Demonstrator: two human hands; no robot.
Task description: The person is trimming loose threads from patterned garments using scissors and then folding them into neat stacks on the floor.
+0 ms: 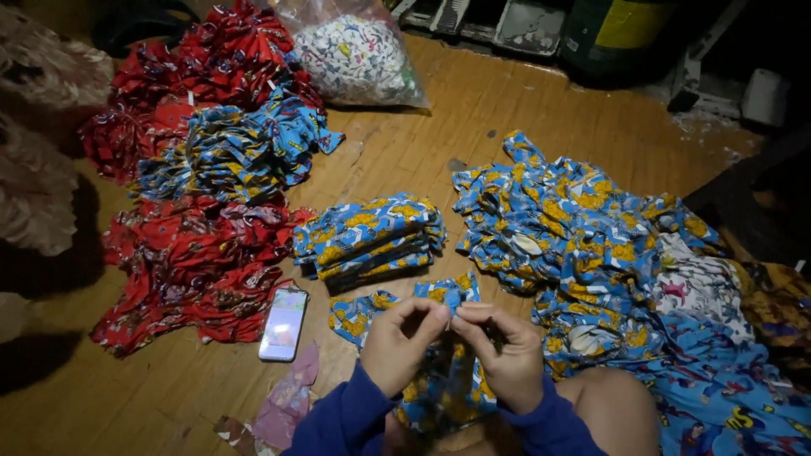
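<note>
Phone [283,323] left of folded stack [370,241]

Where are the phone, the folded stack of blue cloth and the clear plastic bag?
phone [283,323]: head view, middle of its lit screen.
folded stack of blue cloth [369,239]: head view, top piece of the stack.
clear plastic bag [356,55]: head view, its bulging front, over the pale cloth inside.

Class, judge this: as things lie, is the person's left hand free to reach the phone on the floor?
Probably not at once: the left hand pinches the blue-and-yellow printed garment together with the right hand. The phone lies nearby with bare floor between.
</note>
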